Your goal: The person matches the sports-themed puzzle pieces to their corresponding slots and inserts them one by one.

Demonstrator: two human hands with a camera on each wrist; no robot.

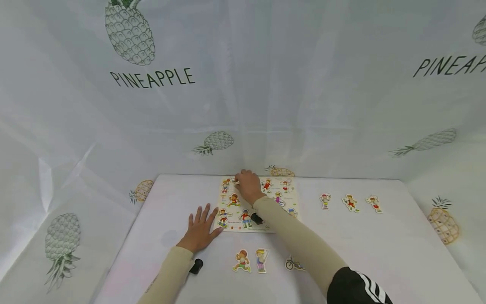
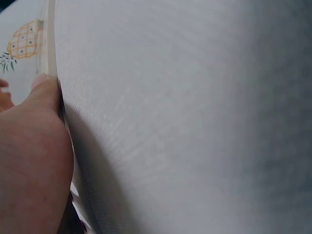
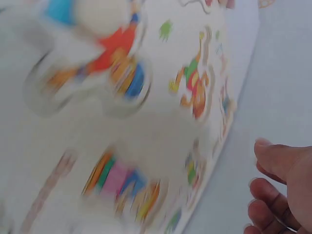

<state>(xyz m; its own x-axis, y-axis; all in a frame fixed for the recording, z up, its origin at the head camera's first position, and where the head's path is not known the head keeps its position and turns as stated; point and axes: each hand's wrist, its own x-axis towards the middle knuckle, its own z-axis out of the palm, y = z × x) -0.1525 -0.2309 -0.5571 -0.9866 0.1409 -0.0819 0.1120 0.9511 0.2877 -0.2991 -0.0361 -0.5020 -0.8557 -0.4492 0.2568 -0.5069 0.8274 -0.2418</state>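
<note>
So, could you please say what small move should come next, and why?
I'd probably move the right hand to the flat, multicoloured running-figure cutout: it lies loose on the white table, in front of the cream rectangular picture board. No piece is visible in that hand, and the left hand touches the board, seemingly steadying it.

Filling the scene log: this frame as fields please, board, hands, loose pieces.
board: flat on white table
left hand: fingers spread beside board, thumb at its near-left corner
right hand: over board's far edge, fingers bent; grip contents unclear
loose, right of board: three figures
loose, near side: two figures, one bike partly hidden by right sleeve
</note>
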